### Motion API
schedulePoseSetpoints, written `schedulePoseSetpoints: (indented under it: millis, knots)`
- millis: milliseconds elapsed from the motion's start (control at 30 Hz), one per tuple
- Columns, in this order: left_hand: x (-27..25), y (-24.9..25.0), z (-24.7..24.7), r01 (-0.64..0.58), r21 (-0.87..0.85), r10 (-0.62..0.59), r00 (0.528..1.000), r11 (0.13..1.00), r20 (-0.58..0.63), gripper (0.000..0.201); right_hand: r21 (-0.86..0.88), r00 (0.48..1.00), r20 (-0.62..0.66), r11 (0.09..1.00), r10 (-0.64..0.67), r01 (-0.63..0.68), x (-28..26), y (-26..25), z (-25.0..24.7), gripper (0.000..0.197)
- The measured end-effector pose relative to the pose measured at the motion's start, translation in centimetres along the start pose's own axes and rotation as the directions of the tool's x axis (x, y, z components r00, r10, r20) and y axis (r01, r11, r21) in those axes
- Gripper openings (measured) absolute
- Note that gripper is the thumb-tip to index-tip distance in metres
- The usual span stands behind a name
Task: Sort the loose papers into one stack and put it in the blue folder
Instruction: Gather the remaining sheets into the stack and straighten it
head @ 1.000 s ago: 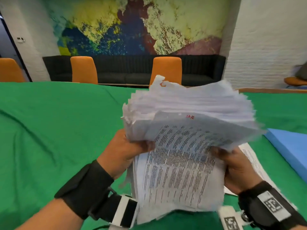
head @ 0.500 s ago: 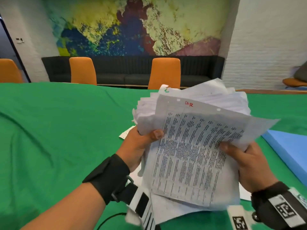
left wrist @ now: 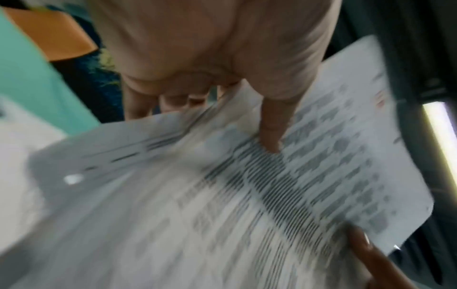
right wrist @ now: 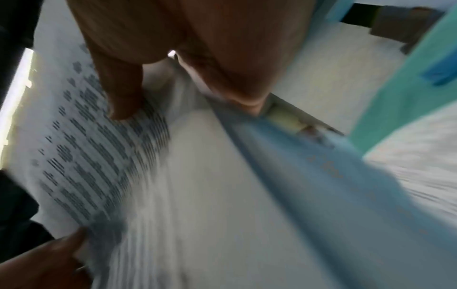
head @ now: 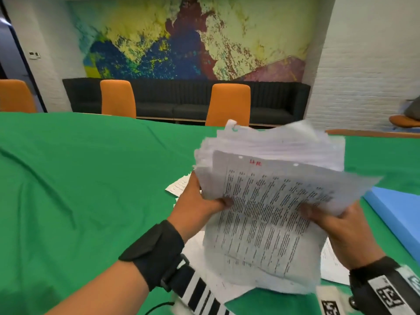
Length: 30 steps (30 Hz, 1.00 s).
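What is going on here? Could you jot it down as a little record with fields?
Setting: table under a green cloth
Held: paper stack, edges uneven, printed sheet facing the camera
Left hand: grips the stack's left edge, thumb on the front
Right hand: grips the right edge, thumb on the front
Blue folder: lies on the cloth to the right, apart from the stack
Loose sheets: some lie on the cloth beneath
Background: orange chairs
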<state>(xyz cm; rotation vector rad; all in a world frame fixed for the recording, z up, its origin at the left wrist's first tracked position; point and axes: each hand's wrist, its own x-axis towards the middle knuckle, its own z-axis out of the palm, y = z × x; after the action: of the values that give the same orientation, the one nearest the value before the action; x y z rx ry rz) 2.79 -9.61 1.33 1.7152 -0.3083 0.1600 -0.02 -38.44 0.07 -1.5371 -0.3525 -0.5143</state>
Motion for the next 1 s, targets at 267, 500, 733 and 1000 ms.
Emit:
schedulePoseSetpoints:
  millis: [267,500,733,1000]
  knots:
    - [-0.2,-0.3,1.8,-0.113,-0.081,0.11,0.993,0.99,-0.042,0.062,0.111,0.992,-0.069,0.989,0.104,-0.096,-0.8,-0.3,0.9,0.046]
    - [-0.1,1.6,1.7,-0.272,-0.044,0.258,0.945,0.961,-0.2,0.063,-0.015,0.994,-0.046,0.995,-0.104,0.103,-0.8,-1.9,1.5,0.057]
    - [-1.1,0.1,1.5,-0.258,-0.05,0.256,0.965,0.965,-0.054,0.082,-0.002,0.997,0.013,0.997,0.078,-0.078,-1.8,0.3,1.0,0.048]
    - [0.7,0.1,2.2,-0.18,-0.021,0.176,0.978,0.983,-0.113,0.072,-0.169,0.987,0.012,0.973,0.16,-0.156,-1.4,-0.1,0.3,0.02]
